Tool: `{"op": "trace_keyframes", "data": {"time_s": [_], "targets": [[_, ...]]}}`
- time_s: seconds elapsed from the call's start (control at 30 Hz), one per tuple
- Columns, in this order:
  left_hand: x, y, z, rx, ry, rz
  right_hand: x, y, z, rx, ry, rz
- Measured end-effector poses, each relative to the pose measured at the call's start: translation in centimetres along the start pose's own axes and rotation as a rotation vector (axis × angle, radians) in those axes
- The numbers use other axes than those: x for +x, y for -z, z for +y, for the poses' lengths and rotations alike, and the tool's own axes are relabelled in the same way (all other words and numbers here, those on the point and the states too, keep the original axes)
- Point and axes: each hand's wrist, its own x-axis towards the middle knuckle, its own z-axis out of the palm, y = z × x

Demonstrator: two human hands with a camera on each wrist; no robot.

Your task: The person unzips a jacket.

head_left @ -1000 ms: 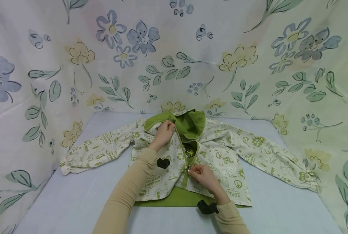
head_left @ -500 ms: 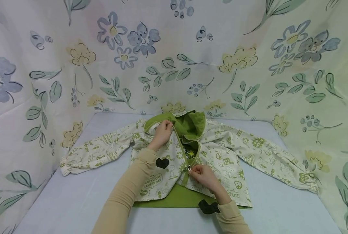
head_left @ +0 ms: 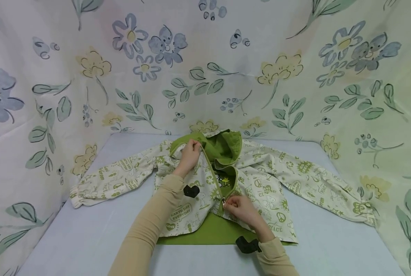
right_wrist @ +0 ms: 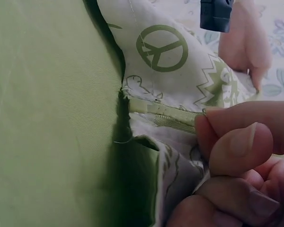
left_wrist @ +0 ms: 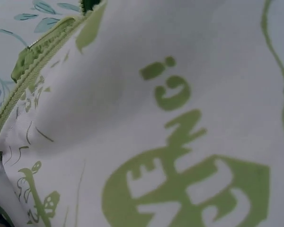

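Note:
A white hooded jacket (head_left: pixel 198 191) with green print lies spread out, its green-lined hood (head_left: pixel 226 147) at the far end. Its front zip is partly done up, gaping in a narrow V above the slider. With my left hand (head_left: pixel 189 155) I pinch the top of the left zip edge by the collar, lifting that front panel. My right hand (head_left: pixel 241 209) pinches the zip pull (head_left: pixel 224 201) low on the front. In the right wrist view, right thumb and fingers (right_wrist: pixel 241 146) close over the zip tape (right_wrist: pixel 173 116), hiding most of the pull. Printed cloth (left_wrist: pixel 132 104) fills the left wrist view.
Sleeves stretch out to both sides, the left sleeve (head_left: pixel 112 176) and the right sleeve (head_left: pixel 316 180). The jacket's green lining (head_left: pixel 205 237) shows below the front hem. A pale tabletop (head_left: pixel 88 237) meets a flower-printed curtain (head_left: pixel 205 76) behind and at the sides.
My left hand has shifted slightly left and up with the zip edge. The right hand and zip pull have moved down a touch, and the V opening is a little wider.

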Motion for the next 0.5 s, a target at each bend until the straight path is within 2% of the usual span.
{"op": "trace_keyframes", "data": {"time_s": [0.13, 0.33, 0.5], "targets": [[0.18, -0.01, -0.19, -0.003, -0.002, 0.003, -0.11, 0.08, -0.01, 0.004, 0.003, -0.031], [0.29, -0.07, -0.30, -0.016, -0.003, 0.019, -0.55, 0.22, 0.26, -0.073, 0.029, -0.113], [0.39, -0.20, -0.18, -0.002, -0.007, 0.037, -0.87, 0.32, 0.52, -0.092, 0.020, -0.166]]}}
